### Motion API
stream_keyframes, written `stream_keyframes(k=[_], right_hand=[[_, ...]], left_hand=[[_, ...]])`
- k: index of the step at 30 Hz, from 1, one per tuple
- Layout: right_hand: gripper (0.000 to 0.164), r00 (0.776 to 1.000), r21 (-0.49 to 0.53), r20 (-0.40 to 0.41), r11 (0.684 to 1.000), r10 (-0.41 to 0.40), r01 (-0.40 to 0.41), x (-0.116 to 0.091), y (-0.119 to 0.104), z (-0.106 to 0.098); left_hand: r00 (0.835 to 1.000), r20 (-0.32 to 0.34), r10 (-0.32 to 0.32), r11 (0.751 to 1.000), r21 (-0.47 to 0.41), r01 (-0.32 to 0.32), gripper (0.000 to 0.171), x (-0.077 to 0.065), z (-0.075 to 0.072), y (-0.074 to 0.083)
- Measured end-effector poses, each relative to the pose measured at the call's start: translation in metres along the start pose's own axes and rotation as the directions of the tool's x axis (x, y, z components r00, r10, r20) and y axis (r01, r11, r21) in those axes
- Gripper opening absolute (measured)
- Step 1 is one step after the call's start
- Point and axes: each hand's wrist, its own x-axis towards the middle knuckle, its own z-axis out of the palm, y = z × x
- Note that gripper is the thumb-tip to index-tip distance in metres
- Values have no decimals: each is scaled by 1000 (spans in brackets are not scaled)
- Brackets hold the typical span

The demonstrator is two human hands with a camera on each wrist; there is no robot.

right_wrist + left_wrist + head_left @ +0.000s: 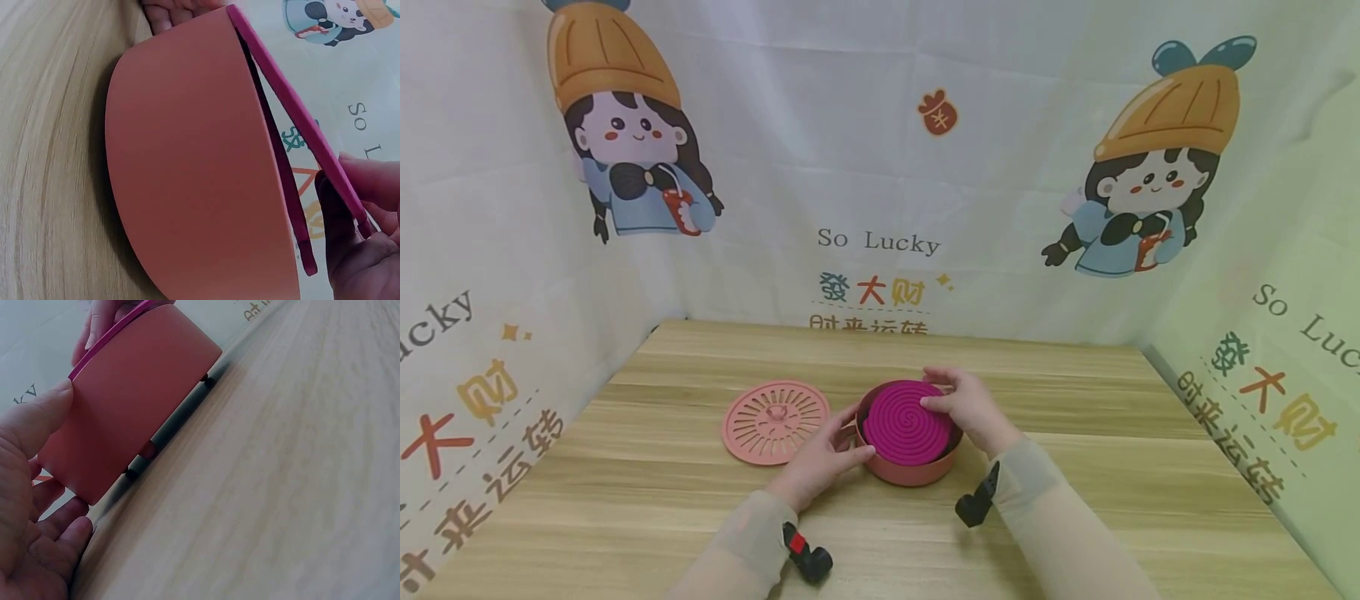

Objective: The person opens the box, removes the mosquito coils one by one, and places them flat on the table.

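A magenta mosquito coil (910, 422) tilts in the mouth of a round pink tin (912, 475) on the table. My right hand (972, 408) pinches the coil's right edge between thumb and fingers. In the right wrist view that side of the coil (306, 125) stands raised above the rim, while its far side meets the rim. A second magenta strand (290, 200) hangs lower, beside the rim. My left hand (820, 458) holds the tin's left side, thumb (53, 409) at the rim and fingers around the wall. Most of the tin's inside is hidden under the coil.
A pink slotted lid (737, 429) with a small central knob lies flat left of the tin. Small feet (130, 473) show beneath the tin. Printed cloth (880, 167) hangs behind and at both sides of the wooden table (1075, 533).
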Motion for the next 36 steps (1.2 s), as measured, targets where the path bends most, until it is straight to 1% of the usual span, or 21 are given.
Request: stream_keyframes(k=[7,11,17,20,24,31,36], right_hand=[[49,995,89,31,991,94,-97,1,0,-2],[44,992,127,43,984,120,-125,1,0,-3],[42,991,140,72,982,116,-125,0,-3,-5],[44,990,157,95,980,107,-121,-2,-4,-6],[48,985,177,128,974,119,-140,-3,-5,-8],[56,979,189,151,968,137,-165,-5,-2,-10],[47,980,206,148,965,132,-161,-8,-2,-9]], left_hand=[[1000,2,1,1000,1,-1,77,1,-1,-1],[1000,4,-2,1000,1,2,77,1,-1,-2],[1000,11,2,1000,-7,-2,77,1,-1,-2],[1000,16,4,1000,-11,-3,78,1,-2,-3],[1000,21,6,1000,-14,-6,77,1,-2,-3],[1000,-4,4,999,32,-4,77,0,-1,-1],[1000,12,6,1000,3,-6,77,-1,-1,1]])
